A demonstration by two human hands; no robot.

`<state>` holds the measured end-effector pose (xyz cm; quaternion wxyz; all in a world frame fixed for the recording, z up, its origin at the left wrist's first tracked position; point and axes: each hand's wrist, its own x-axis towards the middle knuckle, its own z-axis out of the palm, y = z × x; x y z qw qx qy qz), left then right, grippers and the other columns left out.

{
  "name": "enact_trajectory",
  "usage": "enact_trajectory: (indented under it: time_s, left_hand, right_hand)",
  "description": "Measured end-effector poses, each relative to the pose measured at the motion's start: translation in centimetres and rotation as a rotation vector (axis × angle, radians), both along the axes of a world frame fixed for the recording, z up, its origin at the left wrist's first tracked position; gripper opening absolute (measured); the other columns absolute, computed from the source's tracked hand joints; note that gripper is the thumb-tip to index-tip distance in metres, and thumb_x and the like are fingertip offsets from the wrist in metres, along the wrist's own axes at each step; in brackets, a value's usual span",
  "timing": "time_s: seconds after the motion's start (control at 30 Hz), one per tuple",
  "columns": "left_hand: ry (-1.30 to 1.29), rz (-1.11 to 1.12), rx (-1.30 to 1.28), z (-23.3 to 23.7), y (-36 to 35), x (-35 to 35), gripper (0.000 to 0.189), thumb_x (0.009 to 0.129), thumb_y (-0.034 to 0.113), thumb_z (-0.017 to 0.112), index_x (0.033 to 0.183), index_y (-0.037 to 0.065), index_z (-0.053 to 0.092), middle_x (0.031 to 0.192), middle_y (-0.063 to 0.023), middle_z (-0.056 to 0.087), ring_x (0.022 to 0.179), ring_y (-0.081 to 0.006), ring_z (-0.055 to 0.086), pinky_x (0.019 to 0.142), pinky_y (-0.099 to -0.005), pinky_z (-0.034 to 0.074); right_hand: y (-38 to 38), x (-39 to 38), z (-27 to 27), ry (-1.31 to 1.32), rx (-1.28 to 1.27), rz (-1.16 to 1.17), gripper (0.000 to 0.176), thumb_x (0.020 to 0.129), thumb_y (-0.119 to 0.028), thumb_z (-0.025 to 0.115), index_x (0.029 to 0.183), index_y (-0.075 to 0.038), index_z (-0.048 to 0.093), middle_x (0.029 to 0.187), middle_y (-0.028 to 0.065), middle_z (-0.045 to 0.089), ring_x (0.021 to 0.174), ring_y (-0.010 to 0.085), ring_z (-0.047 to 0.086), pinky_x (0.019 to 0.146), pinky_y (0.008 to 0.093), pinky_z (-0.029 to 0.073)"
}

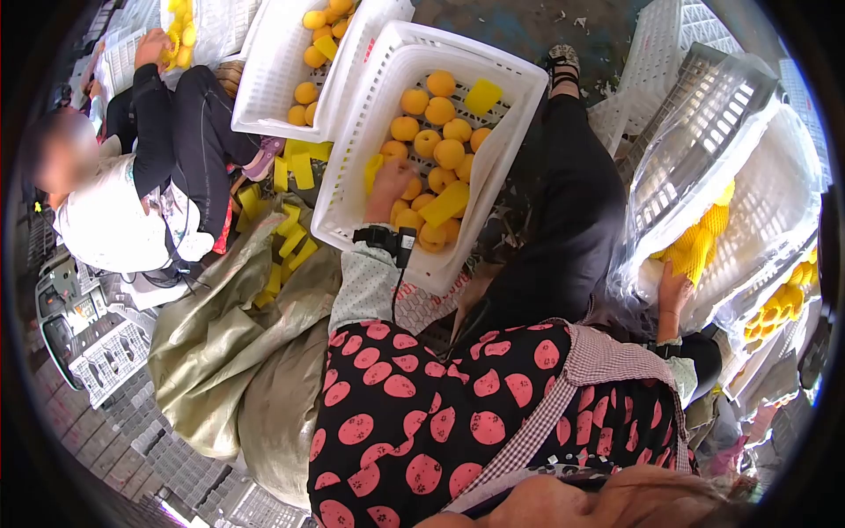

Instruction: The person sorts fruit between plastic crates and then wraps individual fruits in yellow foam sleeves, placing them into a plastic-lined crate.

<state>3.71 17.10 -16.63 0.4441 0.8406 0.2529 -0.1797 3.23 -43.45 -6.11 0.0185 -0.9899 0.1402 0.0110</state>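
My left hand [390, 185] is inside a white plastic crate [339, 189], over yellow-orange round fruits [424, 143]. Its fingers are bent together beside a fruit and a yellow piece [373, 174]; what they grip is hidden. Two more flat yellow pieces [483, 97] lie among the fruits. On the right, my right hand [674, 289] is closed on yellow foam netting [701, 239] within a plastic-lined white crate [651, 150].
A second fruit crate [264, 88] stands at upper left. Yellow pieces [301, 165] lie between it and a crumpled tan sack [207, 326]. A co-worker [114, 211] sits at left, one hand on yellow netting [180, 35]. More yellow netting [779, 308] is at far right.
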Motion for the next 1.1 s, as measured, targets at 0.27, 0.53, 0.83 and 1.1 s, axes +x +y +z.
enact_trajectory:
  time_s: [0.27,0.53,0.83,1.1]
  left_hand:
    - [-0.001,-0.508,0.186,-1.1,-6.0,-2.6,0.053,0.063,0.029,0.072,0.107,0.003,0.055,0.095,-0.0175,0.061,0.093,-0.0341,0.057,0.081,-0.0401,0.044]
    - [-0.06,0.074,0.075,3.3,0.2,0.9,0.055,0.07,0.039,0.068,0.104,-0.002,0.054,0.092,-0.0179,0.061,0.085,-0.031,0.06,0.075,-0.0368,0.047]
    - [0.543,-0.427,0.285,1.2,-1.9,-4.9,0.073,0.065,0.046,0.07,0.12,0.005,0.045,0.11,-0.0202,0.057,0.101,-0.0323,0.056,0.084,-0.0377,0.045]
    - [0.631,-0.442,0.08,1.2,-0.1,-3.2,0.068,0.072,0.043,0.066,0.125,0.012,0.037,0.089,-0.0116,0.059,0.064,-0.0188,0.057,0.056,-0.0293,0.046]
  right_hand:
    - [0.4,0.2,0.5,-0.01,0.016,-0.004,0.048,0.079,-0.034,0.055,0.104,0.007,0.052,0.1,0.0272,0.056,0.089,0.0427,0.053,0.076,0.0472,0.042]
    - [0.8,0.3,0.7,-0.069,0.05,0.015,0.05,0.079,-0.035,0.056,0.105,0.007,0.052,0.1,0.027,0.056,0.09,0.0426,0.053,0.076,0.0467,0.042]
    - [0.1,0.2,0.2,0.03,0.01,-0.032,0.051,0.079,-0.035,0.055,0.107,0.007,0.051,0.101,0.0277,0.055,0.089,0.043,0.053,0.076,0.0479,0.042]
    - [-0.4,0.1,-0.3,0.021,0.008,-0.028,0.05,0.079,-0.034,0.056,0.107,0.007,0.052,0.1,0.0274,0.056,0.089,0.043,0.053,0.076,0.0481,0.042]
